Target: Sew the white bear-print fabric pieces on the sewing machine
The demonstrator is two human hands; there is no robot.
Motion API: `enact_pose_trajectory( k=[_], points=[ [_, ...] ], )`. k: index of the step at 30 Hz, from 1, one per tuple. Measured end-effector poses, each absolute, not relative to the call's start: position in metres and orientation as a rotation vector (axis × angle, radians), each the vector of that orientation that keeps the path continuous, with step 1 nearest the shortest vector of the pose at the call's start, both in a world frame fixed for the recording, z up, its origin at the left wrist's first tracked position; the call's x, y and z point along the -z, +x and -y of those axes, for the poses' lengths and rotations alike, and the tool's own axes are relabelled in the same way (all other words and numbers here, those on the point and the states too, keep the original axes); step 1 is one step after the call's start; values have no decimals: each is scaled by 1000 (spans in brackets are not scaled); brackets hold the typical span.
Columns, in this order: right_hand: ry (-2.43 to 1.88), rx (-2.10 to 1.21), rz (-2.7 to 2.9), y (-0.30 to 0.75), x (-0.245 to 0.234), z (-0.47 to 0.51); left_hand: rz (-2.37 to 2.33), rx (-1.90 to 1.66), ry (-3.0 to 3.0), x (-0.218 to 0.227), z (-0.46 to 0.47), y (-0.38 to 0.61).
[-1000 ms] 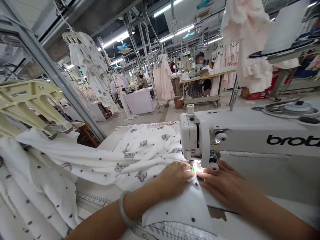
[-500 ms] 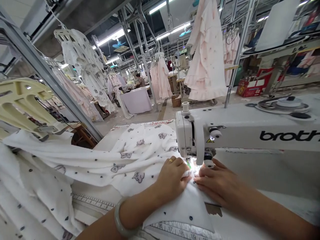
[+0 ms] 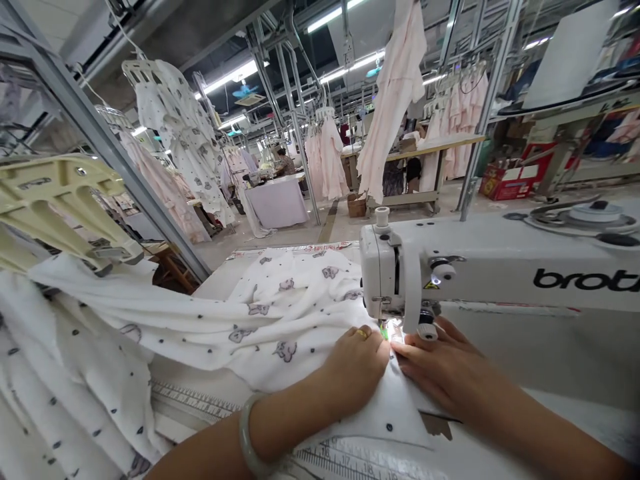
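Observation:
White fabric printed with grey animal figures and small dark dots lies across the sewing table and under the needle area of a white sewing machine. My left hand, with a ring and a bangle, is curled on the fabric just left of the lit presser foot. Its fingertips grip the cloth. On the other side, my right hand pinches the fabric's edge, fingers pressed together beneath the machine head. The two hands' fingertips almost meet. A green piece shows by the needle; the stitch itself is hidden.
A printed measuring tape runs along the table's near side. At left, a cream plastic hanger rack stands by a metal post, with more fabric draped below. Pink garments hang beyond the machine. A red box sits on the floor.
My left hand has closed in on the needle and my right fingertips. The fabric between them is more covered. The hanging pink garment behind has turned narrower and shifted left. The view has shifted slightly.

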State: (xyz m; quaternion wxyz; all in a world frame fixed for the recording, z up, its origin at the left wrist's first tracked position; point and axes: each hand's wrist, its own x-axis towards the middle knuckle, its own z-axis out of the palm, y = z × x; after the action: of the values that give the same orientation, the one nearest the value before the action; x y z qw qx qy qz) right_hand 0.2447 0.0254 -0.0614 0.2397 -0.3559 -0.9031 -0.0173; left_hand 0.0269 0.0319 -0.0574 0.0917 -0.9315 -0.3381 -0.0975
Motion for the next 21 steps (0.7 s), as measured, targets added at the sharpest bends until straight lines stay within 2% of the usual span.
enact_pose_trajectory(
  k=[10, 16, 21],
  points=[
    [-617, -208, 2618, 245, 43, -13, 1036, 232, -2826, 42, -17, 13],
    [-534, -453, 2669, 237, 35, 0, 1263, 420, -2643, 32, 7, 7],
    [-441, -396, 2705, 229, 33, 13, 1170, 597, -2762, 30, 14, 20]
  ],
)
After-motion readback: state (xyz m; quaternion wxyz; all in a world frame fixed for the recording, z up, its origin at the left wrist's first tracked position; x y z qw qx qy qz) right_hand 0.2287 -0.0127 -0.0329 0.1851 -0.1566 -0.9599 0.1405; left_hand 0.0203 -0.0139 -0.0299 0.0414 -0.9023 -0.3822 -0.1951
